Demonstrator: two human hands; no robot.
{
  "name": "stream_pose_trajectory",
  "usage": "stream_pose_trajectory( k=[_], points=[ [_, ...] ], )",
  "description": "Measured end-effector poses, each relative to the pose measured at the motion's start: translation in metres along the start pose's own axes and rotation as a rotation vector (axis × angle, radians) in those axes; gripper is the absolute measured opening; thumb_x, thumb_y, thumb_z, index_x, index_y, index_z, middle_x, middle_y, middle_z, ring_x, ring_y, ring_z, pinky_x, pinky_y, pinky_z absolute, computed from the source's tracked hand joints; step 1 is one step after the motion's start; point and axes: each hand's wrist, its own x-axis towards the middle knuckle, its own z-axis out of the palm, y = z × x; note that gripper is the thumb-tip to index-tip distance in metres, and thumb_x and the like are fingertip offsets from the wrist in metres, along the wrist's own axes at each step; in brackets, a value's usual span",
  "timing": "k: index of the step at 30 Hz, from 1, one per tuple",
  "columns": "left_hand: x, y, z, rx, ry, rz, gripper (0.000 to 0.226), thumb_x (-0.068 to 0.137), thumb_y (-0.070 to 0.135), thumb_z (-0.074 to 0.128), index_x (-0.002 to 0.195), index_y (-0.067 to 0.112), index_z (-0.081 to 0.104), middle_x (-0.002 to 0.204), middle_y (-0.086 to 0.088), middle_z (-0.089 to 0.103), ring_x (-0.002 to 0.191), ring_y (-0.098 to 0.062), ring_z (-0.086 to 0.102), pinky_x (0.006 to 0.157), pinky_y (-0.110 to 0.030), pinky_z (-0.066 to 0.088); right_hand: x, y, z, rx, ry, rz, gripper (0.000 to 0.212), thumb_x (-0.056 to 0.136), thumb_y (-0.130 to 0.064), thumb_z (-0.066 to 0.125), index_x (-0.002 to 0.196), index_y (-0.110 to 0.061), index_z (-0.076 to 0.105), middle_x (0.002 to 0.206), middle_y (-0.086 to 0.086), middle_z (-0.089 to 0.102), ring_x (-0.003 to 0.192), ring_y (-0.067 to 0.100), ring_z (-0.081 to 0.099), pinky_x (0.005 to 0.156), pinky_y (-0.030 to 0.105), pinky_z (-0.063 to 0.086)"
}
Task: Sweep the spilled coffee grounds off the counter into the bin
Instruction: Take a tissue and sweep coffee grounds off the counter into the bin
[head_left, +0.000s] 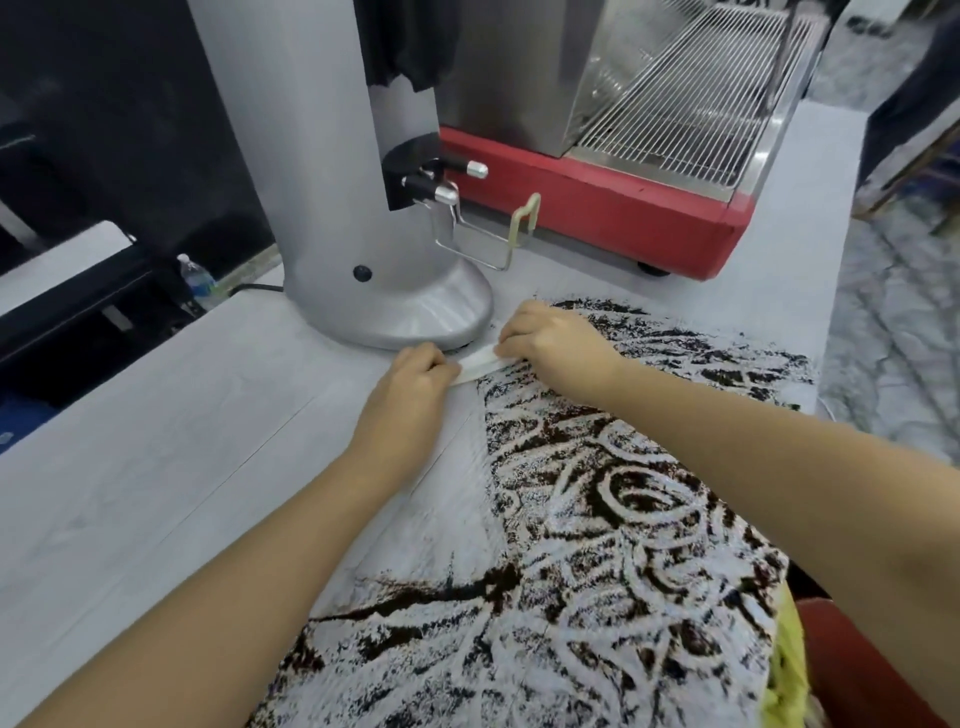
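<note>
Dark coffee grounds (613, 509) lie smeared in swirls over the right half of the pale grey counter (156, 457). Both of my hands hold a small white folded strip (480, 365) flat on the counter, at the left edge of the spill and just in front of the grinder's base. My left hand (410, 384) pinches its left end, and my right hand (550, 343) pinches its right end. A red bin (852, 670) with a yellow-green liner (789, 670) sits below the counter's near right edge, only partly in view.
A tall silver coffee grinder (337, 182) stands right behind my hands. A red and steel espresso machine (649, 156) fills the back right. The counter's right edge drops to a marbled floor (893, 338). A water bottle (197, 280) stands beyond the left edge.
</note>
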Motion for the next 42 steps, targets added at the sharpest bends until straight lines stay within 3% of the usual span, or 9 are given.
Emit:
stream_pose_trajectory(
  k=[4, 10, 15, 19, 25, 30, 35, 38, 42],
  points=[
    [0.003, 0.0, 0.008, -0.009, -0.024, -0.047, 0.022, 0.091, 0.002, 0.059, 0.11, 0.003, 0.071, 0.098, -0.007, 0.061, 0.094, -0.026, 0.052, 0.076, -0.042, 0.048, -0.003, 0.006, 0.009, 0.074, -0.004, 0.107, 0.033, 0.074, 0.014, 0.066, 0.097, -0.009, 0.075, 0.09, 0.006, 0.073, 0.084, 0.025, 0.062, 0.072, 0.04, 0.057],
    [-0.029, 0.006, -0.014, -0.032, -0.163, 0.197, 0.032, 0.08, 0.0, 0.074, 0.111, 0.007, 0.072, 0.095, -0.007, 0.067, 0.082, -0.026, 0.06, 0.059, -0.037, 0.053, -0.061, -0.034, -0.015, 0.155, -0.075, 0.122, 0.02, 0.082, -0.002, 0.07, 0.098, -0.013, 0.073, 0.088, 0.0, 0.069, 0.082, 0.016, 0.058, 0.073, 0.027, 0.056],
    [-0.086, 0.023, -0.034, -0.171, -0.346, 0.308, 0.025, 0.093, 0.022, 0.058, 0.114, 0.019, 0.07, 0.105, 0.005, 0.068, 0.087, -0.005, 0.059, 0.069, -0.013, 0.053, -0.13, -0.097, -0.038, 0.264, -0.186, 0.08, 0.017, 0.084, -0.016, 0.067, 0.1, -0.017, 0.07, 0.092, -0.006, 0.067, 0.084, 0.01, 0.06, 0.079, 0.02, 0.055],
    [-0.089, 0.031, -0.03, -0.191, -0.355, 0.399, 0.029, 0.092, 0.02, 0.051, 0.113, 0.017, 0.071, 0.105, 0.004, 0.068, 0.09, -0.01, 0.06, 0.072, -0.017, 0.054, -0.155, -0.114, -0.048, 0.29, -0.257, 0.107, 0.025, 0.08, -0.012, 0.067, 0.103, -0.02, 0.07, 0.094, -0.008, 0.067, 0.085, 0.008, 0.06, 0.076, 0.017, 0.055],
    [0.005, 0.05, 0.005, -0.196, -0.171, 0.412, 0.028, 0.085, 0.005, 0.067, 0.112, 0.009, 0.073, 0.101, -0.006, 0.068, 0.087, -0.023, 0.061, 0.067, -0.037, 0.055, -0.137, -0.039, -0.069, 0.192, -0.012, 0.365, 0.028, 0.077, 0.004, 0.064, 0.099, -0.011, 0.074, 0.091, 0.003, 0.07, 0.078, 0.017, 0.063, 0.067, 0.021, 0.056],
    [0.099, 0.07, 0.048, -0.176, -0.051, 0.354, 0.027, 0.085, 0.0, 0.065, 0.108, 0.008, 0.074, 0.098, -0.006, 0.069, 0.09, -0.024, 0.061, 0.075, -0.037, 0.053, -0.118, 0.037, -0.072, 0.072, 0.117, 0.531, 0.027, 0.081, 0.013, 0.063, 0.1, -0.003, 0.074, 0.094, 0.014, 0.071, 0.087, 0.031, 0.062, 0.075, 0.036, 0.055],
    [0.163, 0.078, 0.083, -0.09, 0.005, 0.335, 0.03, 0.081, -0.008, 0.066, 0.106, 0.006, 0.074, 0.099, -0.011, 0.071, 0.094, -0.029, 0.063, 0.081, -0.042, 0.055, -0.105, 0.08, -0.056, -0.052, 0.087, 0.572, 0.034, 0.077, 0.019, 0.061, 0.103, 0.001, 0.072, 0.096, 0.017, 0.07, 0.09, 0.034, 0.06, 0.074, 0.039, 0.054],
    [0.185, 0.078, 0.092, -0.053, -0.016, 0.307, 0.029, 0.086, 0.002, 0.066, 0.113, 0.012, 0.072, 0.108, -0.006, 0.069, 0.101, -0.024, 0.06, 0.087, -0.038, 0.053, -0.1, 0.094, -0.046, -0.129, 0.033, 0.611, 0.034, 0.079, 0.014, 0.062, 0.109, 0.001, 0.069, 0.104, 0.015, 0.068, 0.095, 0.032, 0.056, 0.071, 0.039, 0.054],
    [0.195, 0.072, 0.108, -0.065, -0.127, 0.272, 0.025, 0.092, 0.013, 0.063, 0.114, 0.015, 0.072, 0.108, -0.004, 0.069, 0.096, -0.022, 0.062, 0.088, -0.035, 0.053, -0.103, 0.102, -0.034, -0.131, -0.011, 0.655, 0.033, 0.083, 0.007, 0.063, 0.113, -0.005, 0.069, 0.108, 0.011, 0.068, 0.099, 0.026, 0.055, 0.079, 0.035, 0.055]
  ],
)
